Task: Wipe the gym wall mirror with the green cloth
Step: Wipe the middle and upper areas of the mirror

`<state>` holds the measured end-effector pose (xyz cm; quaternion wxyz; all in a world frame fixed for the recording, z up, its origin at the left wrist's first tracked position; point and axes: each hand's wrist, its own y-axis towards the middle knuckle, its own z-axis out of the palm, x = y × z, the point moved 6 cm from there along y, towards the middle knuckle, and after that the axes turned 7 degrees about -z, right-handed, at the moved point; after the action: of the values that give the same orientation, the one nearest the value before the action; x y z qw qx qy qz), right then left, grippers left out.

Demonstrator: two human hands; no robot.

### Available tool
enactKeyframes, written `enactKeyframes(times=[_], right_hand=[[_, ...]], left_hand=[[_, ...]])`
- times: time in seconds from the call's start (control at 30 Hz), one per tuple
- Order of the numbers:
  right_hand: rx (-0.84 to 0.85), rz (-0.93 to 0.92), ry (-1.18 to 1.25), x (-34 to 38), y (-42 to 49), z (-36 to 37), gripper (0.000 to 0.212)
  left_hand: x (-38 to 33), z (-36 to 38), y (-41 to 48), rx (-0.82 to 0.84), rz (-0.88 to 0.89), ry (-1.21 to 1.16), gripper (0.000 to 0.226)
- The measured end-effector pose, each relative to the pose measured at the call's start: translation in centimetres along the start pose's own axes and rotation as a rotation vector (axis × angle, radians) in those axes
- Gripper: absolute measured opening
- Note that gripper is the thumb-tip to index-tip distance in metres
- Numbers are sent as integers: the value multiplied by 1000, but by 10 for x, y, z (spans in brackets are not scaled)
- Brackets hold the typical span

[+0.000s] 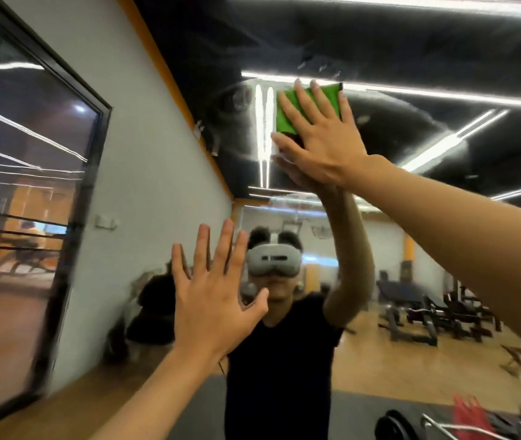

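right hand (319, 144) flat on square green cloth (286, 122) against glossy mirror (411, 42); left hand (211, 300) splayed, empty

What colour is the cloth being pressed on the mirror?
Bright green, dark-edged: the folded square cloth shows under the right hand in the head view.

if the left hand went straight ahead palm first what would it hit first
The mirror, most likely: the left hand is open, palm to the glass, nothing between. Depth is unclear; it may already touch. The green cloth sits higher, under the right hand.
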<state>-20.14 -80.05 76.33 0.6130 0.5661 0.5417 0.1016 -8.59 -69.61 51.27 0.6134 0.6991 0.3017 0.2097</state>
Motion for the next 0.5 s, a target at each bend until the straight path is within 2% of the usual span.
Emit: enactKeyframes(times=[0.1, 0.17, 0.2, 0.33, 0.4, 0.5], right_hand=[[-60, 310, 71, -31, -3, -6, 91], [-92, 399, 111, 1, 10, -2, 90], [-95, 360, 117, 28, 17, 2, 88], [-10, -40, 116, 117, 14, 18, 75], [35, -115, 120, 107, -4, 18, 72], [20, -66, 82, 52, -52, 16, 74]], left_hand=[[-2, -1, 1, 3, 4, 6, 96], [0, -2, 2, 1, 6, 2, 96], [1, -1, 2, 1, 8, 2, 95], [7, -1, 2, -12, 9, 43, 94], [8, 1, 1, -8, 17, 49, 93], [4, -1, 1, -16, 24, 24, 93]])
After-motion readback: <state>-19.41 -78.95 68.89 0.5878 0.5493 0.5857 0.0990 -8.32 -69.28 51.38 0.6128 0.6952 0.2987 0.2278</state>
